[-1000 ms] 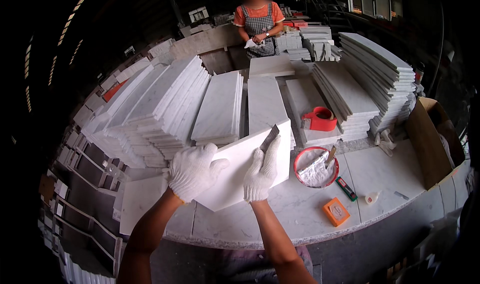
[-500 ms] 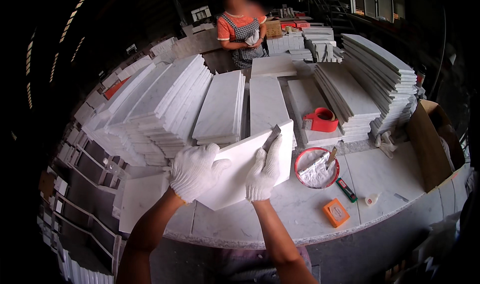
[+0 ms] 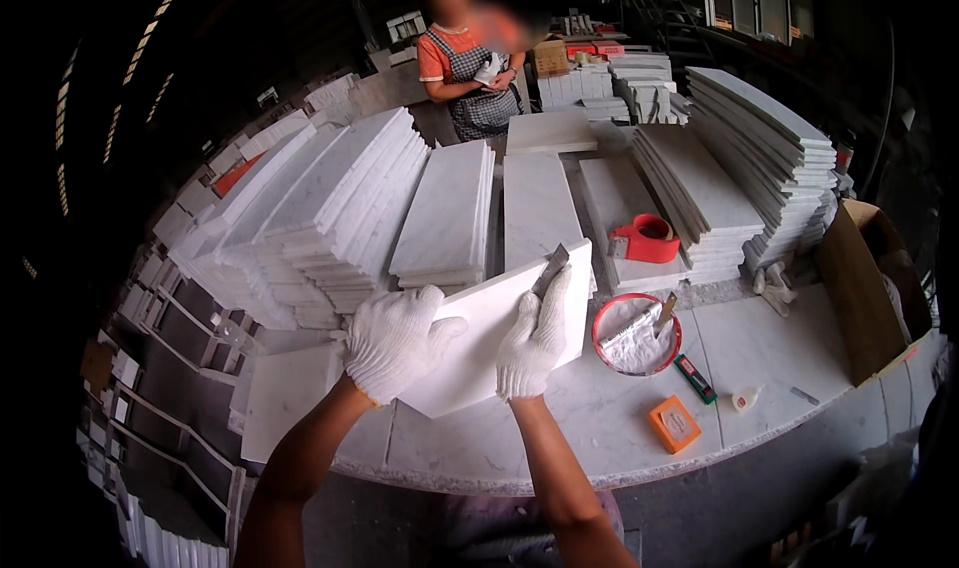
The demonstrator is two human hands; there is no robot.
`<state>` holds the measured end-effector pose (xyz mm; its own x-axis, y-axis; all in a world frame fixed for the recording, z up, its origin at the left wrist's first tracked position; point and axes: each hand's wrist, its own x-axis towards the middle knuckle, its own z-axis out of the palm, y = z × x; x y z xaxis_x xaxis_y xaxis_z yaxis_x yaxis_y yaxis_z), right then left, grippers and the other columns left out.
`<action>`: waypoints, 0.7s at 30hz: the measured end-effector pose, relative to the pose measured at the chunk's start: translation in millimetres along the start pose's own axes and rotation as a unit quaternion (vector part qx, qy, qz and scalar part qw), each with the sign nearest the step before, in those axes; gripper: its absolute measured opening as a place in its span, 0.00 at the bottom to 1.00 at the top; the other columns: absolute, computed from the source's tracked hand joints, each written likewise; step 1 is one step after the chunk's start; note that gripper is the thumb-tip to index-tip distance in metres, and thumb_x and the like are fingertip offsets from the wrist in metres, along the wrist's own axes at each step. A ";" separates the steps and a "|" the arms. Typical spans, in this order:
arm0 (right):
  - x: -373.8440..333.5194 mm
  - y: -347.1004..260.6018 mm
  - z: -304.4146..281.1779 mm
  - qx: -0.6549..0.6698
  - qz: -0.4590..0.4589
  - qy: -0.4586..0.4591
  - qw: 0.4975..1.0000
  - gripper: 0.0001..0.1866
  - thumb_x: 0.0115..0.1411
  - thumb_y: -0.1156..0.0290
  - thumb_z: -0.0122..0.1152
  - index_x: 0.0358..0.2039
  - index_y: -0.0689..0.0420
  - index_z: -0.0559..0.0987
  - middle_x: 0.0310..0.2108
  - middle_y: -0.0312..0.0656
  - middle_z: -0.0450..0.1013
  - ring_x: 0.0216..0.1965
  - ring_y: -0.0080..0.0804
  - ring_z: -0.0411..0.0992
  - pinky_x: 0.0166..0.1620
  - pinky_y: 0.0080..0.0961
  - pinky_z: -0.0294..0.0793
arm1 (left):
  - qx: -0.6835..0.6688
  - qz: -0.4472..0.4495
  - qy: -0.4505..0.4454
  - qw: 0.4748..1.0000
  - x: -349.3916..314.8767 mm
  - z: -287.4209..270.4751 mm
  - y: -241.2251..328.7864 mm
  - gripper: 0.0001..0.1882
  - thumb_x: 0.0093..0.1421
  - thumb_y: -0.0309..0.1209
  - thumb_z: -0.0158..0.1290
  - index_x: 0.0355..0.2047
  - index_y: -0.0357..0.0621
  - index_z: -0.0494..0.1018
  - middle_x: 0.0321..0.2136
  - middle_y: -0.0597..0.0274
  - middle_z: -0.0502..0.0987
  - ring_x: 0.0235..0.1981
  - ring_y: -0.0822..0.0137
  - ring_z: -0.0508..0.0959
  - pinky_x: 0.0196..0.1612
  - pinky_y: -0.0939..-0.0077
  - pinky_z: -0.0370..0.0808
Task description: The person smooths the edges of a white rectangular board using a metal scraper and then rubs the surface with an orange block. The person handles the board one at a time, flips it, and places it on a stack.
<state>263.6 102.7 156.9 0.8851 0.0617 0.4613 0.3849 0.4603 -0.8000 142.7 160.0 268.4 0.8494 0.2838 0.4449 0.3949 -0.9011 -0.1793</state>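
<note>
A white marble tile (image 3: 470, 343) is held tilted above the worktable, its lower corner near the tabletop. My left hand (image 3: 395, 333), in a white knit glove, grips its upper left edge, with the thumb lying across the face. My gloved right hand (image 3: 532, 343) is at the tile's right part, closed on a small grey metal scraper blade (image 3: 554, 262) that juts past the fingertips near the upper right corner. Right of the tile stands a red-rimmed tub (image 3: 634, 358) of white paste, with a flat spreading tool (image 3: 666, 310) in it.
Stacks of marble slabs (image 3: 440, 213) line the far side of the worktable (image 3: 539, 448). A red tape dispenser (image 3: 647, 240) lies on one slab. Nearer are an orange box (image 3: 674, 425), a green-black cutter (image 3: 696, 379) and a cardboard box (image 3: 859, 288). Another person (image 3: 470, 68) stands behind.
The view has shifted slightly, moving the scene a little to the right. Both hands keep their hold, and the tile's tilt is nearly the same.
</note>
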 end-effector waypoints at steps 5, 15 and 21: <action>-22.5 -1.2 -2.6 -0.026 0.000 -0.071 0.997 0.27 0.64 0.83 0.47 0.64 0.67 0.61 0.62 0.52 0.64 0.61 0.35 0.65 0.63 0.27 0.60 | -0.016 -0.001 0.009 1.000 0.8 -1.0 0.6 0.20 0.53 0.45 0.60 0.25 0.43 0.67 0.15 0.52 0.73 0.19 0.50 0.76 0.24 0.55 0.72; 6.8 -9.0 -9.6 -0.038 -0.006 0.014 0.999 0.26 0.66 0.78 0.48 0.64 0.66 0.61 0.64 0.52 0.61 0.65 0.38 0.59 0.65 0.29 0.56 | -0.014 -0.008 0.015 1.000 -1.4 -2.7 3.1 0.20 0.53 0.47 0.59 0.25 0.43 0.68 0.15 0.52 0.74 0.19 0.51 0.77 0.24 0.55 0.73; 1.9 -8.8 -16.3 -0.081 0.023 -0.022 0.996 0.26 0.66 0.78 0.47 0.64 0.67 0.61 0.64 0.53 0.62 0.63 0.39 0.63 0.64 0.30 0.59 | -0.029 -0.016 -0.013 0.999 -7.3 -2.7 0.6 0.20 0.52 0.45 0.61 0.25 0.44 0.67 0.18 0.53 0.73 0.21 0.49 0.76 0.26 0.54 0.71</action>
<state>266.1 84.4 158.7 0.8919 0.1208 0.4359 0.3840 0.3070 -0.8708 135.9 156.5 267.4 0.8460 0.3202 0.4264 0.4014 -0.9088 -0.1140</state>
